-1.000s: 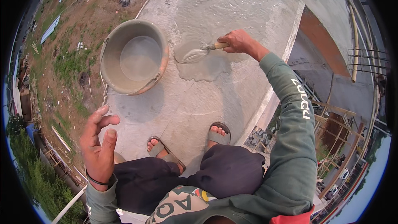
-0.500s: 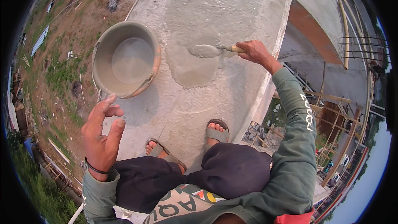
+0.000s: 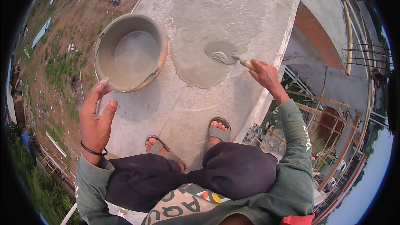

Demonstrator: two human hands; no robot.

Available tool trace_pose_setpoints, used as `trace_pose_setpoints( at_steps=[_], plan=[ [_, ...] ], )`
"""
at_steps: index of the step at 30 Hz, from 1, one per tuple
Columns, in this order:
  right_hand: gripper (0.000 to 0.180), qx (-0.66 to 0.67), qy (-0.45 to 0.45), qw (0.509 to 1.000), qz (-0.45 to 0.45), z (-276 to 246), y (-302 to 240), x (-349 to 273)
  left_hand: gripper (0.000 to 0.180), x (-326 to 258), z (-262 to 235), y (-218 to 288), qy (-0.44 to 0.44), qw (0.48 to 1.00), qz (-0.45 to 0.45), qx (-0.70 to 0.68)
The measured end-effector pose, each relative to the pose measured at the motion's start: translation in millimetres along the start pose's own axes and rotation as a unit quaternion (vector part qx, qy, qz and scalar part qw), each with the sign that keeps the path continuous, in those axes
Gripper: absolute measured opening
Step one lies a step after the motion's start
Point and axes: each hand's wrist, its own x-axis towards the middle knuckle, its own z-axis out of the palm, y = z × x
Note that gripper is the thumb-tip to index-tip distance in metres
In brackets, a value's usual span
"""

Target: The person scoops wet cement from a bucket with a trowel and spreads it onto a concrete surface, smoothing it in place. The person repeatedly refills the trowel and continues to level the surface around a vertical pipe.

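My right hand (image 3: 265, 76) grips the wooden handle of a rounded trowel (image 3: 219, 53). Its grey-smeared blade rests on a patch of wet cement (image 3: 200, 70) spread over the slab. With fingers apart and nothing between them, my left hand (image 3: 96, 114) hovers by the near rim of a bucket (image 3: 161, 60); from this angle I cannot tell whether a fingertip touches it. Grey slurry (image 3: 137, 53) lies in the bottom of the bucket, whose outside is orange-brown in places.
My sandalled feet (image 3: 218, 131) stand on the concrete slab (image 3: 187, 112). Its right edge (image 3: 271, 85) drops to a lower level with bamboo scaffolding (image 3: 323, 100) and rubble. Past the left edge, far below, is bare ground (image 3: 62, 79) with grass and scraps. Rebar (image 3: 362, 52) sticks out at right.
The trowel and my right hand have shifted right and toward me, with the blade turned. My left hand has moved slightly left, its fingers still spread.
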Motion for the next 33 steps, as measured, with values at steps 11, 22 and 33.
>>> trace_pose_setpoints(
  at_steps=[11,22,33],
  plan=[
    [0.033,0.036,0.034,0.990,0.131,31.0,-52.5,-68.5,0.076,65.4,16.1,-150.3,0.046,0.919,-0.346,-0.184],
    [0.032,0.045,0.048,0.989,0.135,38.4,-73.5,-36.5,0.032,68.4,-2.8,-27.9,0.052,0.804,-0.205,-0.556],
    [0.034,0.039,0.094,0.986,0.129,39.1,-76.4,-1.0,0.025,17.5,-42.7,15.2,0.139,0.826,-0.260,-0.480]
  ],
)
